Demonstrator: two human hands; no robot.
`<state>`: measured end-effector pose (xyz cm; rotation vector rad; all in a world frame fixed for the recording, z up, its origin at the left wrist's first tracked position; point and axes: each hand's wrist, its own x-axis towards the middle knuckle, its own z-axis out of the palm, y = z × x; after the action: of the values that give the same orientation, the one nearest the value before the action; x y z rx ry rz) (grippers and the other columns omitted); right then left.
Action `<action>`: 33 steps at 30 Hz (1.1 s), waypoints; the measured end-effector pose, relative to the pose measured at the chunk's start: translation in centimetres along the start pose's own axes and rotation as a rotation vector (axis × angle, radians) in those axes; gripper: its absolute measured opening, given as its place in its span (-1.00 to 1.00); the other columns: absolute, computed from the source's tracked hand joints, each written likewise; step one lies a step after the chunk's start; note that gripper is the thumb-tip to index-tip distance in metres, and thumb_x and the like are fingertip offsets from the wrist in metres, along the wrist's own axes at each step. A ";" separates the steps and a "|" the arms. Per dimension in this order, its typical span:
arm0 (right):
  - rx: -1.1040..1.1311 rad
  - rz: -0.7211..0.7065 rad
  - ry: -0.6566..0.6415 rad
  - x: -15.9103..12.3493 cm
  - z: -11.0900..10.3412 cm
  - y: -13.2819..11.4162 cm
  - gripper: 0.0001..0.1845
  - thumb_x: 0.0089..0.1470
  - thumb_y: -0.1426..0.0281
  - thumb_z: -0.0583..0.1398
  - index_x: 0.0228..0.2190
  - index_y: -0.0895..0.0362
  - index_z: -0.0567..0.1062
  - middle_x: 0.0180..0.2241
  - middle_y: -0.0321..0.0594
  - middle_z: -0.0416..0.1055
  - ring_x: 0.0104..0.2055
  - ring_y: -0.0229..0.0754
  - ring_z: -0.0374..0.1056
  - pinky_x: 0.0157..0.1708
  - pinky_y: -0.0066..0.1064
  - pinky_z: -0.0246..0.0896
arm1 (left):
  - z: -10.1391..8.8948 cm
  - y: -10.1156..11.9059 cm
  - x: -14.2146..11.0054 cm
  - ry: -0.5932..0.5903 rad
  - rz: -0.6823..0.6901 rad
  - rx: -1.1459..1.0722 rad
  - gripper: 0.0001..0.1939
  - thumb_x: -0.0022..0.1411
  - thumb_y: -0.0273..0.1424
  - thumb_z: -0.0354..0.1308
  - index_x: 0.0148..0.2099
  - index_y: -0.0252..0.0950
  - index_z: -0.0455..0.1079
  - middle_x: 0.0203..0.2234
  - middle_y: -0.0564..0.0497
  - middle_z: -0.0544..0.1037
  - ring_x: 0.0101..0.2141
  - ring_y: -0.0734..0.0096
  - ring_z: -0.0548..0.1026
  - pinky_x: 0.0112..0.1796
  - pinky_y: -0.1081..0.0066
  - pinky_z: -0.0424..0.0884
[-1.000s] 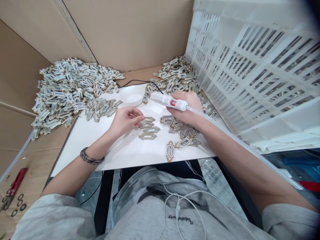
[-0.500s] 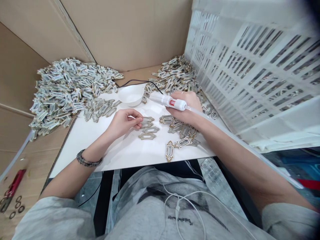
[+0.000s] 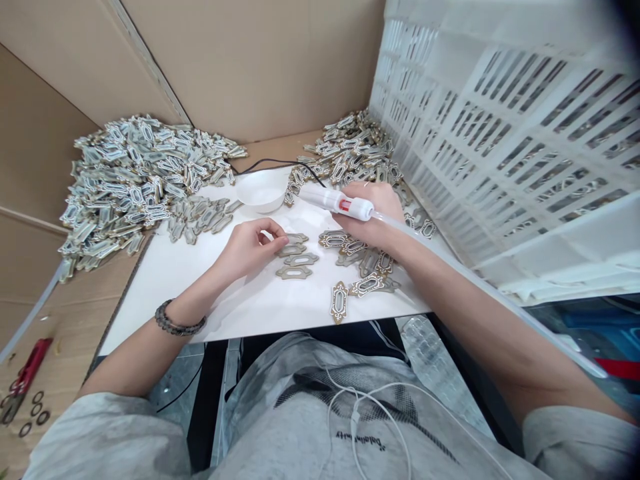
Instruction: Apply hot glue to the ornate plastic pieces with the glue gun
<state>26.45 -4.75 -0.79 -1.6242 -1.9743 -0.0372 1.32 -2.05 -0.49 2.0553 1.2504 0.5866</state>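
My left hand is over the white board, thumb and fingers pinched together. Its fingertips touch the left ends of several small, flat ornamental metal plates laid in a short column; whatever lies in the pinch is hidden. In my right hand is a white pen-like tool with a red-marked window and a clear tube trailing back along my forearm. The tool tilts leftward, above more plates. Under and in front of my right wrist are several overlapping plates with white outlines.
A white bowl stands behind my left hand. Large heaps of plates lie at the left and back right. A white slatted crate walls the right side, cardboard the back. Red-handled pliers and several rings lie far left.
My left hand's fingers have shifted slightly, the thumb and forefinger closing nearer the plates' ends. My right hand and the tool have stayed put.
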 end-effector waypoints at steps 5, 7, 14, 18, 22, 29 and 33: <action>-0.007 0.011 -0.004 0.0 -0.1 -0.2 -0.82 -0.01 0.31 0.13 -0.59 0.05 0.30 -0.49 -0.21 0.34 -0.43 -0.17 0.26 -0.48 -0.31 -0.06 | -0.2 0.8 -0.3 -0.127 0.043 -0.042 -0.72 0.11 -0.19 0.26 -0.35 -0.33 0.50 -0.50 -0.01 0.55 -0.61 0.58 0.29 -0.59 0.53 0.16; -0.007 0.024 -0.005 0.0 -0.2 -0.3 -0.82 -0.02 0.31 0.14 -0.60 0.05 0.30 -0.49 -0.21 0.34 -0.43 -0.17 0.25 -0.48 -0.31 -0.06 | 0.0 1.1 -0.6 -0.178 0.053 -0.075 -0.74 0.10 -0.21 0.27 -0.36 -0.33 0.50 -0.52 0.00 0.54 -0.63 0.58 0.27 -0.61 0.53 0.14; -0.005 0.026 -0.002 0.0 -0.3 -0.4 -0.82 -0.03 0.30 0.14 -0.60 0.06 0.30 -0.49 -0.23 0.35 -0.44 -0.20 0.23 -0.48 -0.32 -0.09 | 1.0 1.4 -1.1 -0.129 0.235 0.107 -0.84 0.15 -0.30 0.26 -0.36 -0.29 0.52 -0.54 0.05 0.53 -0.59 0.55 0.29 -0.50 0.50 0.25; -0.016 0.023 0.009 -0.1 -0.2 -0.3 -0.82 -0.03 0.31 0.14 -0.59 0.06 0.31 -0.49 -0.24 0.35 -0.45 -0.21 0.23 -0.49 -0.33 -0.11 | 0.0 1.0 -0.7 -0.050 0.363 0.315 -0.80 0.25 -0.30 0.15 -0.30 -0.29 0.54 -0.38 -0.03 0.58 -0.48 0.46 0.40 -0.36 0.43 0.33; -0.016 0.022 -0.003 -0.1 -0.1 -0.3 -0.85 0.00 0.31 0.13 -0.56 0.06 0.35 -0.46 -0.22 0.37 -0.42 -0.18 0.27 -0.48 -0.32 -0.09 | -2.2 -0.6 0.2 -0.028 0.300 0.528 -0.71 0.30 -0.26 0.06 -0.11 -0.28 0.54 -0.16 -0.12 0.55 -0.34 0.31 0.48 -0.28 0.35 0.36; 0.006 0.031 -0.015 -0.1 -0.1 -0.2 -0.85 -0.02 0.32 0.14 -0.57 0.05 0.32 -0.47 -0.21 0.36 -0.40 -0.16 0.27 -0.45 -0.30 -0.05 | -4.4 -3.4 1.4 -0.196 0.227 0.458 -0.60 0.17 -0.17 0.16 -0.05 -0.30 0.53 -0.16 -0.14 0.50 -0.34 0.26 0.49 -0.24 0.30 0.41; 0.009 0.034 -0.012 -0.1 -0.1 -0.2 -0.82 -0.01 0.31 0.13 -0.58 0.04 0.29 -0.46 -0.21 0.37 -0.41 -0.16 0.25 -0.47 -0.30 -0.07 | -4.0 -2.9 1.3 -0.215 0.253 0.446 -0.68 0.22 -0.21 0.08 -0.16 -0.29 0.55 -0.30 -0.10 0.52 -0.37 0.29 0.48 -0.29 0.35 0.38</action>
<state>26.34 -4.91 -0.68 -1.6558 -1.9523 -0.0056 -2.51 1.26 0.22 2.5932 1.0706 0.1925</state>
